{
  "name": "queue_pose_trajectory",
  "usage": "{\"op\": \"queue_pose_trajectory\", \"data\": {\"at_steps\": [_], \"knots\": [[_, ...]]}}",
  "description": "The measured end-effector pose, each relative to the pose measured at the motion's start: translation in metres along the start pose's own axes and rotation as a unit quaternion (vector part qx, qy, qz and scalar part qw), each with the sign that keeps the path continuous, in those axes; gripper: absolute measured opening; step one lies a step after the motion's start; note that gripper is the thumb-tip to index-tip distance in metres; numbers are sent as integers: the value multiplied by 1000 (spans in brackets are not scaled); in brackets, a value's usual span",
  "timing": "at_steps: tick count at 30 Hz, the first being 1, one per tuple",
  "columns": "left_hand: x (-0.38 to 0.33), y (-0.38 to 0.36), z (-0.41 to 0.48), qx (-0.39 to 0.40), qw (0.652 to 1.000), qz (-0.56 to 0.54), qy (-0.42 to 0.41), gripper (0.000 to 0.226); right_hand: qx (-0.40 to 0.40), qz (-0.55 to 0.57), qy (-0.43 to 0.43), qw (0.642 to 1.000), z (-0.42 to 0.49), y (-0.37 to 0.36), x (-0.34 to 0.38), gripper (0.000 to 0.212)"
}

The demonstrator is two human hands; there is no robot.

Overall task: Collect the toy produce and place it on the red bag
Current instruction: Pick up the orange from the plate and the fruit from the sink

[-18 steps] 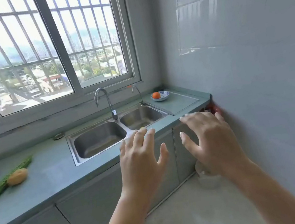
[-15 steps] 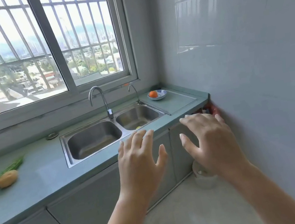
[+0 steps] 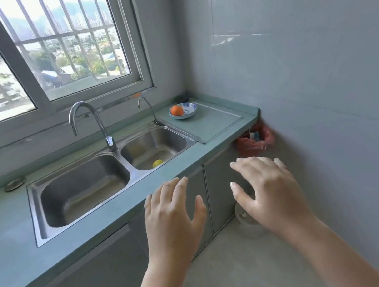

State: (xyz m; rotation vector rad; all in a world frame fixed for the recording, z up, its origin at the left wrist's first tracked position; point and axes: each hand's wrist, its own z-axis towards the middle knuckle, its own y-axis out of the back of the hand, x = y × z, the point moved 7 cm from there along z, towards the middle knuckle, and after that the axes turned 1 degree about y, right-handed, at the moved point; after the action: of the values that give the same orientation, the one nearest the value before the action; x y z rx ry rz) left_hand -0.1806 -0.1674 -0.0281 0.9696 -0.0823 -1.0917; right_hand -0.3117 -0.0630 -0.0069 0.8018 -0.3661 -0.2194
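An orange toy fruit [image 3: 176,110] lies in a small blue-and-white bowl [image 3: 187,115] at the far right of the counter. A yellow toy fruit [image 3: 157,163] rests in the right sink basin [image 3: 154,146]. A red bag [image 3: 254,142] hangs under the counter's right end, against the wall. My left hand [image 3: 171,219] and my right hand [image 3: 266,188] hover in front of the cabinets below the counter edge, both with fingers spread and holding nothing.
A double steel sink [image 3: 83,188] with a tall tap [image 3: 95,124] and a thin tap [image 3: 149,110] is set in the green counter [image 3: 5,249]. A drain board [image 3: 208,125] lies right of the sink. The tiled wall [image 3: 321,71] stands close on the right. A white bucket [image 3: 247,226] sits on the floor.
The view has swung right and closer to the sink; the green and yellow produce at the counter's left has left the frame. The yellow fruit in the basin and the red bag now show clearly.
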Motion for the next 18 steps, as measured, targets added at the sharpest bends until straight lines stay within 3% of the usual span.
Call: {"op": "queue_pose_trajectory", "data": {"at_steps": [10, 18], "knots": [[119, -72, 115, 13, 998, -4, 65, 46, 53, -1, 13, 998, 128, -131, -1, 41], [144, -140, 166, 54, 995, -7, 81, 39, 83, 10, -12, 996, 175, -194, -51, 42]]}}
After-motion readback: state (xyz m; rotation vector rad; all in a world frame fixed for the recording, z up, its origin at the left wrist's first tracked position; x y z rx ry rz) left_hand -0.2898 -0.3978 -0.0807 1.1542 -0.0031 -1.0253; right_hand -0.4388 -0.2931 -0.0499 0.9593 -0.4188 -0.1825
